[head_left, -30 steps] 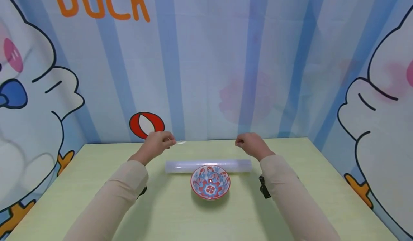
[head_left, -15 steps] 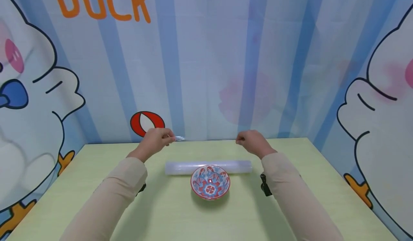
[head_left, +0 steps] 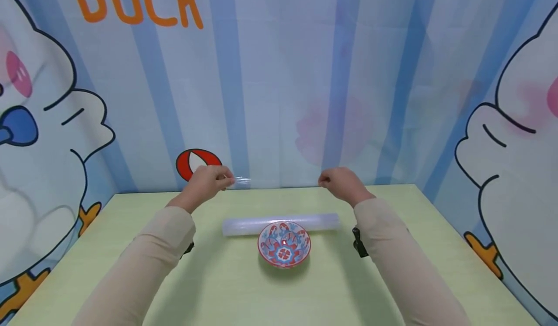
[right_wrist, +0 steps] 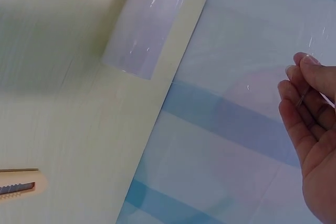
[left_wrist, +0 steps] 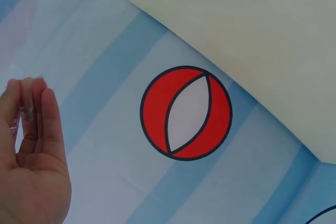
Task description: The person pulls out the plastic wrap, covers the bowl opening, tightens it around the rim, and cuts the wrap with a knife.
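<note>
My left hand (head_left: 204,184) pinches clear cling film (head_left: 242,181) between thumb and fingers; the film shows as shiny streaks beside the fingertips. Level with it on the other side, my right hand (head_left: 343,184) pinches too, with a bit of film at its fingers (right_wrist: 298,81) in the right wrist view. Most of the film between the hands is too clear to trace. Below them a cling film roll (head_left: 244,226) lies crosswise on the table. A red-rimmed bowl (head_left: 284,244) patterned in blue and red stands upright in front of the roll, hiding part of it.
The pale green-yellow table (head_left: 279,297) ends at a striped blue curtain (head_left: 279,84) behind the hands. In the right wrist view a peach-coloured cutter (right_wrist: 23,179) with a ridged grey strip lies partly in frame.
Both hands have risen a little, and the left has drifted slightly left. More shiny film shows beside the left fingertips. The bowl and roll stay in place.
</note>
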Available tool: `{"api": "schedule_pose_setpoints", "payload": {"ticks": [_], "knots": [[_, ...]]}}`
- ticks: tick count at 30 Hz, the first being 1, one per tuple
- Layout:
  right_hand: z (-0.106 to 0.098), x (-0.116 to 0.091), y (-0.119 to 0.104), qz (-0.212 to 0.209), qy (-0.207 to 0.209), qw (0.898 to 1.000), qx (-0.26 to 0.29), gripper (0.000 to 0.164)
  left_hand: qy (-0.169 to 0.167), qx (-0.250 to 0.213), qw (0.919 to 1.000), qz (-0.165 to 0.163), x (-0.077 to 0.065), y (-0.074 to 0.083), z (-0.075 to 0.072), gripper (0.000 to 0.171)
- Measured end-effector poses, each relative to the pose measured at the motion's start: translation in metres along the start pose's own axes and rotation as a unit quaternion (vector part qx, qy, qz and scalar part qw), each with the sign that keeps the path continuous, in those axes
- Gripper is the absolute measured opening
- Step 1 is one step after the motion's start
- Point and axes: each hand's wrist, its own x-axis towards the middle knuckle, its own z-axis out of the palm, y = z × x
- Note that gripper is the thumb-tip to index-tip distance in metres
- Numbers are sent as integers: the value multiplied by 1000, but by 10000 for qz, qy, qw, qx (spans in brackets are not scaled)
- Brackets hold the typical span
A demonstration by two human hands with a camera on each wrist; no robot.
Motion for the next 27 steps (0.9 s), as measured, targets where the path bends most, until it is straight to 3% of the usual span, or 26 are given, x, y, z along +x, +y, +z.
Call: {"api": "schedule_pose_setpoints", "payload": {"ticks": [8,19,27], "knots": [[-5,0,6,-101,102,9999,-15,18,36,180,9995,253,5,8,-5,18],[-11,5,0,-264,236,9994,-50,20,-15,247,9997,74,5,10,-19,17],[-19,7,-2,-285,238,9993,-11,21,69,393,9991,165,6,12,-26,18]]}}
